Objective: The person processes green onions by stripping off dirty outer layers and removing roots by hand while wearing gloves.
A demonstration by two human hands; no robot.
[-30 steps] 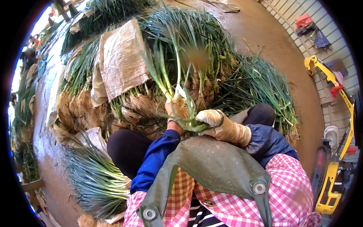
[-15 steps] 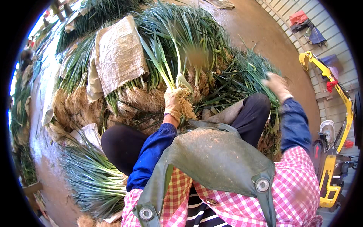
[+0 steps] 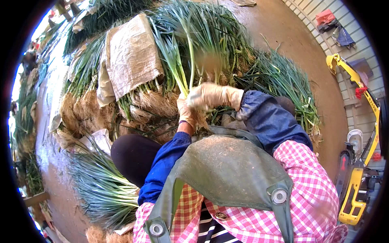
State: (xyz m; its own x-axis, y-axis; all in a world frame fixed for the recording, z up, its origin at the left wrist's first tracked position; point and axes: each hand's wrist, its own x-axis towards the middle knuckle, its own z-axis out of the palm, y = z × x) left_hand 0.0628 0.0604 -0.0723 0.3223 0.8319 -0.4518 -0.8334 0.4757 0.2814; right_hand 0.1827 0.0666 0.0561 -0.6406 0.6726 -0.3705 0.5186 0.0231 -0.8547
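My left hand [image 3: 185,110], in a tan glove, is closed round the lower ends of a few green onions [image 3: 178,67]. Their white shanks and green leaves point up and away from me, and pale roots hang beside the fist. Against the shanks, just above and right of that fist, my gloved right hand [image 3: 212,96] is curled closed. Its fingertips are smeared by motion, so whatever they pinch is hidden. A large heap of green onions [image 3: 202,32] with brown roots lies beyond both hands.
A tan woven sack [image 3: 131,56] covers part of the heap. More green onions spread at right [image 3: 283,77], and a bundle [image 3: 107,190] lies by my left knee. A green apron [image 3: 227,174] spans my lap. A yellow mini excavator [image 3: 356,194] stands at right beside a panelled wall.
My right hand has swung in from the pile at right to the onions in my left hand. My left hand keeps its hold in nearly the same place.
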